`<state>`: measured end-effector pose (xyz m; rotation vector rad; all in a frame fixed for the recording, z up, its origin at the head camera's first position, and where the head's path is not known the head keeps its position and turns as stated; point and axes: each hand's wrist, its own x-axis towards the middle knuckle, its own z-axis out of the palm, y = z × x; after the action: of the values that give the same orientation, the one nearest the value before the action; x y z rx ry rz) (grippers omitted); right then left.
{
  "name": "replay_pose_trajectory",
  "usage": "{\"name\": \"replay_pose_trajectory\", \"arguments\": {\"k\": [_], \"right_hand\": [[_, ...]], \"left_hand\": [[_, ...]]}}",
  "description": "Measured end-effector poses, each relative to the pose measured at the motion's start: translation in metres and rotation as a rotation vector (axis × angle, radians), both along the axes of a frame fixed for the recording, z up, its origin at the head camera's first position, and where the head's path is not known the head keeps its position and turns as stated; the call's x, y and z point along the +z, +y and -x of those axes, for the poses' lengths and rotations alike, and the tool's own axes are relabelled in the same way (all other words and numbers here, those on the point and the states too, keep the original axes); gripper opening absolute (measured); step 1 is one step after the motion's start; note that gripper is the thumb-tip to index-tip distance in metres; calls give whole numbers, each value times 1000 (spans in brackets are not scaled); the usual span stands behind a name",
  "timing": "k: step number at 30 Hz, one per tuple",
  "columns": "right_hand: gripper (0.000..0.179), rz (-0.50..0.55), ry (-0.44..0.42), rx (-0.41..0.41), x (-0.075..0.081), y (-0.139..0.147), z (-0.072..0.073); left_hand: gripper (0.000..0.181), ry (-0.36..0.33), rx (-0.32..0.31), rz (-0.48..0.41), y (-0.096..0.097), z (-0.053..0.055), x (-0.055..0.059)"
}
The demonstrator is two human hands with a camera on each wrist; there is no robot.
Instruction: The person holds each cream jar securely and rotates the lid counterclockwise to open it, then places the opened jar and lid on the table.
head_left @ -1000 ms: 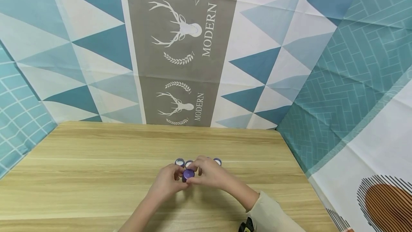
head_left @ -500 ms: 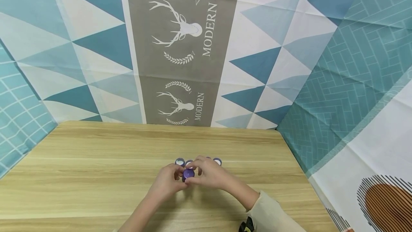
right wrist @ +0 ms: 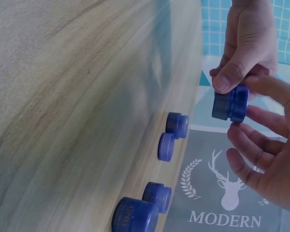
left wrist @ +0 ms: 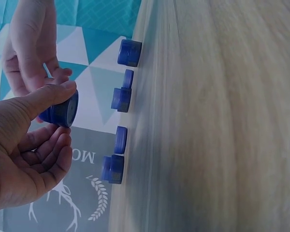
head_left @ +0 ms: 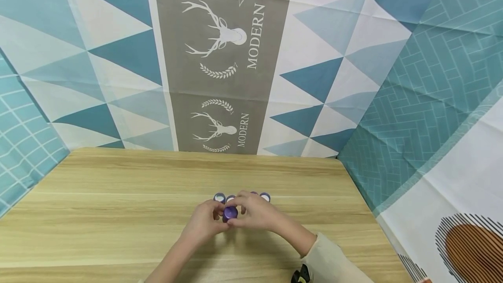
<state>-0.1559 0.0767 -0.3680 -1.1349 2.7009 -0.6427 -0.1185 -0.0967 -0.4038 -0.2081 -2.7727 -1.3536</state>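
A small blue-purple cosmetic jar (head_left: 230,213) with its lid on is held between both hands above the table. My left hand (head_left: 202,222) pinches the lower part, thumb on the near side; in the right wrist view the left thumb (right wrist: 230,77) lies across the jar's dark base. My right hand (head_left: 257,213) grips the purple lid from the right, thumb and fingers around its rim. Beyond the hands, a row of similar jars and lids stands on the table: an uncapped jar (right wrist: 177,124), a loose lid (right wrist: 166,147), another uncapped jar (left wrist: 121,99) and a capped jar (left wrist: 129,52).
The wood-grain table (head_left: 118,213) spreads out on every side of the hands. Its far edge meets a patterned cloth backdrop (head_left: 220,64) with deer prints. Teal cloth (head_left: 432,82) hangs along the right side. A black-and-yellow device (head_left: 301,274) is at the right sleeve.
The right thumb and fingers have shifted slightly around the lid's rim. The left hand keeps its grip, and the jar stays in nearly the same place.
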Motion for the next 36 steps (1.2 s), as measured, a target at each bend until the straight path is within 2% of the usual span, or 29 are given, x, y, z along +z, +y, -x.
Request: {"name": "replay_pose_trajectory", "arguments": {"k": [4,7,12,17,23,25,31,36], "right_hand": [[44,5,9,-28,-1,0,0],[40,10,34,-33,-2,-1,0],[31,11,41,-3,-1,-1,0],[33,9,11,22,1,-1,-1],[42,17,-3,-32,0,0,-1],[40,17,7,-40,-1,0,-1],[30,3,35,20,-3,-1,0],[37,2,6,12,-2,0,0]], "left_hand": [[28,23,0,6,0,0,0],[28,15,7,-1,-1,0,0],[30,-2,13,-3,-1,0,-1],[32,5,6,0,-1,-1,0],[30,12,6,-1,-1,-1,0],[28,13,8,0,-1,-1,0],[28,3,15,3,0,-1,-1],[31,0,11,-7,-1,-1,-1]]}}
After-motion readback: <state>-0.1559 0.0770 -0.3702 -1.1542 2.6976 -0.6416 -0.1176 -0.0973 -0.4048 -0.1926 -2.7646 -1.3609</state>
